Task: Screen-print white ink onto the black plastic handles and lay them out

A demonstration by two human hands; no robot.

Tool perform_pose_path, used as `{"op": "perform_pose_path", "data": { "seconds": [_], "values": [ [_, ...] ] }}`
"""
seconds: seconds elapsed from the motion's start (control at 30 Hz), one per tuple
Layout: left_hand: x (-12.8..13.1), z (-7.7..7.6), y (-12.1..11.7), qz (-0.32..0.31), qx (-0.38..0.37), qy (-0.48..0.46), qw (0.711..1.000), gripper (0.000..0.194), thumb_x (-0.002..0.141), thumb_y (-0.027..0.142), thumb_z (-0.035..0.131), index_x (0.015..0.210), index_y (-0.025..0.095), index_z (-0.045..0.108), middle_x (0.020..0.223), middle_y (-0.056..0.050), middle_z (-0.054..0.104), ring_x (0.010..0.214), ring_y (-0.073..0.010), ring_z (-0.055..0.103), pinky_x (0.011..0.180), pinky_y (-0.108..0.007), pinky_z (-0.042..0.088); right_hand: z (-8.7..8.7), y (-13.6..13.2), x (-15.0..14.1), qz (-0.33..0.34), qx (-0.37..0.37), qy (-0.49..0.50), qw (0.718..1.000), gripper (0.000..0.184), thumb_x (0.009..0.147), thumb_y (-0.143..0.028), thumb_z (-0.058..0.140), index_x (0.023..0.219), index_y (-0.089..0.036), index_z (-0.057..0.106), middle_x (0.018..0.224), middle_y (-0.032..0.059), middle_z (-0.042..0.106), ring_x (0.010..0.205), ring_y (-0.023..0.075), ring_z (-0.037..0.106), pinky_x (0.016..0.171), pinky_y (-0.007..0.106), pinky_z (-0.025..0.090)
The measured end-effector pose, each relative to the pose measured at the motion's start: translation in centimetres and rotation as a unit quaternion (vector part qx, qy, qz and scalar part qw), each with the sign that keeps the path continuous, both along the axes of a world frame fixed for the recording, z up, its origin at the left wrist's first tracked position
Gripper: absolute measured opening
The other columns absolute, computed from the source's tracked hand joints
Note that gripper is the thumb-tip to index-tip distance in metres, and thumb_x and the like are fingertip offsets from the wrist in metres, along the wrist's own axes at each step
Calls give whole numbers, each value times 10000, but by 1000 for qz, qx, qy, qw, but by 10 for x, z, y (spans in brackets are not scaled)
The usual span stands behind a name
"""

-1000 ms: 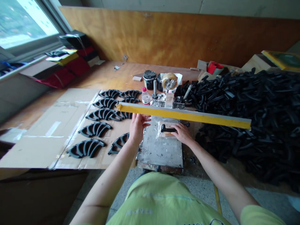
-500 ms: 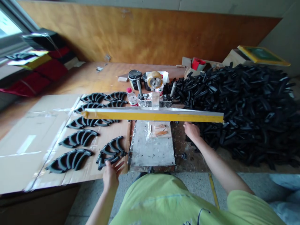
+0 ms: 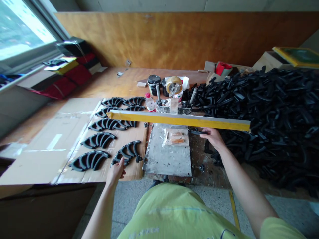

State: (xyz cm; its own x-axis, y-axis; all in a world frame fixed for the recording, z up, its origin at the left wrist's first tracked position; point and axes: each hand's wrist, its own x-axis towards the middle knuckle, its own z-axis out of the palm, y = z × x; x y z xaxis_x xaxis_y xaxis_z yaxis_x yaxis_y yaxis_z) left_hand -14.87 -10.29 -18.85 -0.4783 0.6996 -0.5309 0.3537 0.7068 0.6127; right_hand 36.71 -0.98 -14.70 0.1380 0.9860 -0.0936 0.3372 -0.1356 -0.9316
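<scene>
My left hand (image 3: 116,171) lies with its fingers apart at the near edge of the cardboard sheet (image 3: 50,146), touching the nearest fan of black curved handles (image 3: 127,152). My right hand (image 3: 212,136) is closed around one black handle (image 3: 198,132) just right of the grey metal plate (image 3: 169,156), under the raised yellow-edged screen frame (image 3: 178,119). A taped plastic patch (image 3: 176,137) sits on the plate's far end. Several more fans of handles (image 3: 98,139) lie in rows on the cardboard.
A big heap of black handles (image 3: 264,109) fills the right side of the wooden table. Ink tins (image 3: 152,83), a tape roll (image 3: 173,85) and a small bottle (image 3: 150,102) stand behind the frame. Red and black boxes (image 3: 72,66) sit at the far left.
My left hand left the frame, set a handle on the nearest fan on the cardboard and now rests beside it. My right hand moved off the plate to the right and closed on a new handle.
</scene>
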Motion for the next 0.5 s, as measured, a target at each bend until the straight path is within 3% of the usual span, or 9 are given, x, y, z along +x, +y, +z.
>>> {"op": "perform_pose_path", "data": {
  "seconds": [0.13,0.23,0.33,0.4,0.5],
  "values": [
    [60,66,49,-88,174,-108,975,526,797,658,479,829,148,602,480,5,555,375,-109,455,381,-201,350,-3,8,-57,164,126,-127,970,322,751,-110,621,1024,-245,726,972,44,610,944,188,584,932,396,466],
    [109,129,84,-86,331,-197,919,501,815,608,519,1059,177,595,557,27,581,431,-93,489,443,-187,396,-14,8,-87,208,187,-227,933,312,835,-90,539,1008,-260,735,946,49,575,942,185,545,921,378,454],
    [141,178,104,-74,441,-281,850,467,858,588,462,985,166,618,554,21,555,441,-90,471,444,-194,387,-21,5,-102,233,224,-302,897,331,887,-111,489,1088,-256,708,955,66,580,962,199,518,901,369,443],
    [151,195,110,-77,462,-298,832,482,881,578,423,923,150,642,505,22,512,423,-91,439,422,-199,356,-21,2,-108,242,231,-334,881,352,893,-110,477,1136,-252,687,973,77,594,988,209,512,909,372,433],
    [152,199,106,-86,451,-290,840,490,883,568,432,930,142,669,477,25,493,406,-90,418,412,-206,346,-19,-2,-107,232,229,-351,878,381,879,-103,477,1159,-266,676,1058,82,610,1056,219,514,949,386,418]
  ]
}}
